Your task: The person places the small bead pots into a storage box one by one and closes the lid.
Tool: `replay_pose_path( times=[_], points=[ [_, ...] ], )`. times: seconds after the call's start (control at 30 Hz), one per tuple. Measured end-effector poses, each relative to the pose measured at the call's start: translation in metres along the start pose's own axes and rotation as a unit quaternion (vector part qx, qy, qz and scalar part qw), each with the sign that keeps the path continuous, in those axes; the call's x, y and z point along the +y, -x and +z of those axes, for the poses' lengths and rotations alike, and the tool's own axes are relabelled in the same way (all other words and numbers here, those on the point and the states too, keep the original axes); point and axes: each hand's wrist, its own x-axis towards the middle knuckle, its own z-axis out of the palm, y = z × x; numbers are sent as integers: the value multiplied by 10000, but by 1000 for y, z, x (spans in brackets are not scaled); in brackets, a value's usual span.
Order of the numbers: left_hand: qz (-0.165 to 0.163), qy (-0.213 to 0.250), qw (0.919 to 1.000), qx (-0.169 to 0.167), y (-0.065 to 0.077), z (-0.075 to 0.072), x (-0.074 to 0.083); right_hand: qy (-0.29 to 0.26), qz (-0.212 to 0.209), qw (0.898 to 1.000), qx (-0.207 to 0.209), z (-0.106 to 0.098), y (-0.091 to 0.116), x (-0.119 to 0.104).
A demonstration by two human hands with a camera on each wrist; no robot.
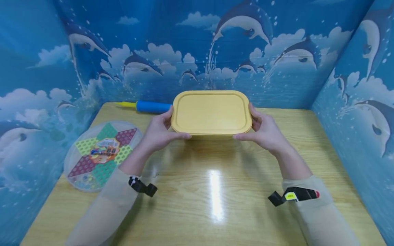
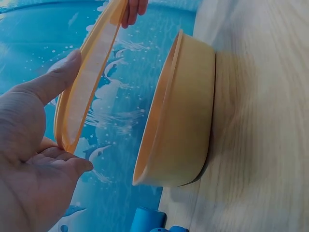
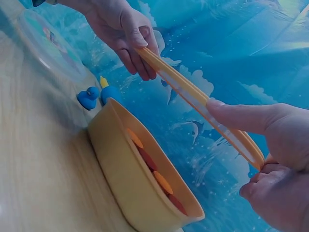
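A yellow lid (image 1: 211, 112) with rounded corners is held level between my two hands. My left hand (image 1: 158, 131) grips its left end, thumb along the near edge. The right end is gripped the same way by my right hand (image 1: 264, 131). Below the lid, and apart from it, a yellow rectangular box (image 2: 190, 106) stands uncovered on the table. Several orange and red round pieces (image 3: 163, 182) show inside the box in the right wrist view. From the head view, the lid hides nearly all of the box.
A blue pump (image 1: 154, 107) with a yellow tip lies along the table's back edge. A round clear case (image 1: 103, 155) with a star-patterned board is at the left. Near the box sits a small blue duck (image 3: 88, 98). Dolphin-printed sheets (image 1: 197, 44) wall the back and sides.
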Motion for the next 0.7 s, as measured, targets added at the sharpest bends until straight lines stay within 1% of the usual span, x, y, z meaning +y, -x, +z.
replay_pose_path(
  times=[0.1,0.17,0.37,0.43,0.5,0.6,0.7],
  points=[
    [5,-94,9999,-67,-12,-2,-4,180,73,9998,39,-2,-11,-1],
    [-58,-123,9998,-147,-21,-1,-9,249,212,9995,34,-3,-20,1],
    [-305,-97,9983,-489,-43,5,-28,307,745,9967,-89,-2,-40,18],
    [-375,-194,9978,-504,-47,7,-32,287,866,9957,-143,-1,-44,25],
    [-478,-301,9974,-448,-50,8,-35,350,967,9945,-185,2,-49,30],
    [-619,-510,9962,-338,-52,9,-38,535,1076,9926,-198,5,-53,38],
    [-725,-611,9949,-340,-54,10,-41,756,1187,9899,-162,8,-57,46]
  ],
)
